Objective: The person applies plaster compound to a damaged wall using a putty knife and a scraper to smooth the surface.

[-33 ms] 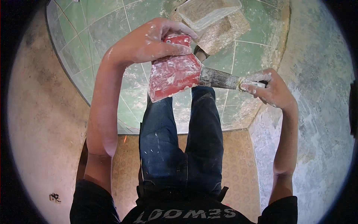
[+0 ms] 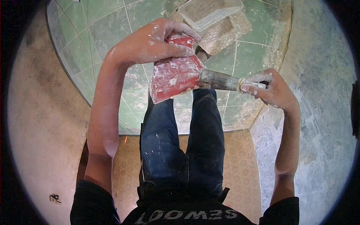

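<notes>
A red spreader, smeared with white paste, is held by its narrow end in my left hand. The left thumb lies across its face, and the other fingers curl behind it. My right hand, dusted white, is closed round the handle of a putty knife. The knife's grey metal blade points left and meets the spreader's right edge. Bits of paste cling along the spreader's lower edge. The knife's handle is mostly hidden by the right fingers.
Beyond my hands, a clear plastic tub rests on a speckled, crusted board. Both stand on green tiles with white smears. A grey, patchy wall rises at the right, and a thin cord runs along the left.
The putty knife's blade has shifted slightly left against the spreader and turned a little. The spreader has moved very slightly; both hands keep their grip.
</notes>
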Demonstrator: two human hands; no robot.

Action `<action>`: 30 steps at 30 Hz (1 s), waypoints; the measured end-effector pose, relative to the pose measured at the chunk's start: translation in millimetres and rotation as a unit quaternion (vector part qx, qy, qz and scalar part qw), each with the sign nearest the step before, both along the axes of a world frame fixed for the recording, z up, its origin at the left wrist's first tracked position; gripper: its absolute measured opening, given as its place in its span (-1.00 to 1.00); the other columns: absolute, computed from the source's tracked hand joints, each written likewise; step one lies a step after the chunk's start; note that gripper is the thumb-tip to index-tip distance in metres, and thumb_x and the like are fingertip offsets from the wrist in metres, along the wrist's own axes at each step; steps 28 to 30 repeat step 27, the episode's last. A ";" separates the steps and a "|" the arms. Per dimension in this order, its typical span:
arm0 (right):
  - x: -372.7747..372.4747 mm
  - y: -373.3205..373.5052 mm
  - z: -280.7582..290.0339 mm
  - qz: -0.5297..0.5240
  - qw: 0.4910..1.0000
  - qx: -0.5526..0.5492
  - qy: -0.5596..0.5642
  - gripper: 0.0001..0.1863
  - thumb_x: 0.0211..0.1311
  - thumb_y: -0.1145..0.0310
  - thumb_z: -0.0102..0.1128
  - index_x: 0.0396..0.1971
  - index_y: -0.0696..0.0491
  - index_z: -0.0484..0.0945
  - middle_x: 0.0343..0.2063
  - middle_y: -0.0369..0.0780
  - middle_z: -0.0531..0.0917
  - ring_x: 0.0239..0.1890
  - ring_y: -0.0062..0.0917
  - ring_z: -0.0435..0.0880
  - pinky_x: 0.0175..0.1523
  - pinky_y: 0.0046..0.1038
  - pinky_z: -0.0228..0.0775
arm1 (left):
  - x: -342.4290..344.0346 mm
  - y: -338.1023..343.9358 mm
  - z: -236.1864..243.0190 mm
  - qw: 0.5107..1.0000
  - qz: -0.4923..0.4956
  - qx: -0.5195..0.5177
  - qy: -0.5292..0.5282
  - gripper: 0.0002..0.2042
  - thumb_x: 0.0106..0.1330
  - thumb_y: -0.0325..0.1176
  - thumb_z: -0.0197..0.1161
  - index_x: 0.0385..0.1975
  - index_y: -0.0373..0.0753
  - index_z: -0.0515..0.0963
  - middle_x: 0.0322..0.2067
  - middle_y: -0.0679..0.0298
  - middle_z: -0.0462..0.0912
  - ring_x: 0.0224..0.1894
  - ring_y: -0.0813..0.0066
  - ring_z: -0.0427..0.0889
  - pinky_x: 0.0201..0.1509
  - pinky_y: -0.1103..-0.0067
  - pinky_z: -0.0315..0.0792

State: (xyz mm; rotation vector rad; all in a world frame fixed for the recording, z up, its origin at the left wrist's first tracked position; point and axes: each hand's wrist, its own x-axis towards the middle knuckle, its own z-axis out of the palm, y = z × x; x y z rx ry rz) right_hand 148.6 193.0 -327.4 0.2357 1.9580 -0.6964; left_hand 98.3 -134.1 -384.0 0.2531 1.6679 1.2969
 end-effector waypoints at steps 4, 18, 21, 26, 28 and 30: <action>-15.0 -15.0 2.6 0.035 0.990 -0.080 -0.113 -0.50 -0.04 -0.01 0.45 -0.38 0.18 0.67 -0.61 -0.24 0.59 -0.53 -0.55 0.56 -0.40 -0.50 0.40 | 10.6 0.4 -11.2 0.999 -0.001 0.029 -0.026 -0.65 0.22 -0.39 0.30 0.01 -0.33 0.55 -0.25 0.28 0.65 -0.19 0.59 0.56 -0.03 0.61 0.45; -8.7 -27.4 0.5 0.118 0.978 -0.125 -0.116 -0.56 -0.13 0.04 0.47 -0.31 0.05 0.70 -0.34 -0.17 0.66 -0.24 -0.47 0.60 -0.12 -0.39 0.42 | 22.6 9.7 -18.8 0.995 0.022 -0.012 -0.094 -0.67 0.21 -0.39 0.31 -0.04 -0.35 0.56 -0.23 0.24 0.65 -0.17 0.59 0.56 -0.01 0.62 0.43; -16.4 -39.5 4.7 0.087 0.969 -0.176 -0.150 -0.58 -0.11 0.03 0.47 -0.32 0.03 0.71 -0.35 -0.19 0.67 -0.27 -0.49 0.61 -0.14 -0.39 0.42 | 25.8 11.4 -22.1 0.996 -0.002 -0.039 -0.079 -0.68 0.22 -0.38 0.30 -0.05 -0.36 0.56 -0.25 0.25 0.65 -0.19 0.60 0.56 -0.04 0.63 0.43; -5.2 -19.1 -6.1 0.016 0.951 -0.293 -0.101 -0.61 -0.09 0.01 0.44 -0.36 0.01 0.72 -0.39 -0.16 0.69 -0.28 -0.52 0.63 -0.12 -0.43 0.42 | 39.0 19.2 -34.0 0.991 0.123 -0.004 -0.059 -0.64 0.21 -0.36 0.30 -0.02 -0.36 0.54 -0.26 0.25 0.64 -0.22 0.60 0.56 -0.08 0.64 0.45; -4.9 -10.3 -8.7 -0.031 0.931 -0.355 -0.082 -0.62 -0.07 0.00 0.43 -0.36 -0.01 0.72 -0.40 -0.15 0.69 -0.28 -0.53 0.64 -0.09 -0.45 0.42 | 38.5 18.5 -34.5 0.991 0.123 -0.004 -0.058 -0.64 0.21 -0.36 0.30 -0.02 -0.36 0.54 -0.26 0.25 0.64 -0.22 0.60 0.56 -0.08 0.64 0.45; -4.9 -10.3 -8.7 -0.031 0.931 -0.355 -0.082 -0.62 -0.07 0.00 0.43 -0.36 -0.01 0.72 -0.40 -0.15 0.69 -0.28 -0.53 0.64 -0.09 -0.45 0.42 | 38.5 18.5 -34.5 0.991 0.123 -0.004 -0.058 -0.64 0.21 -0.36 0.30 -0.02 -0.36 0.54 -0.26 0.25 0.64 -0.22 0.60 0.56 -0.08 0.64 0.45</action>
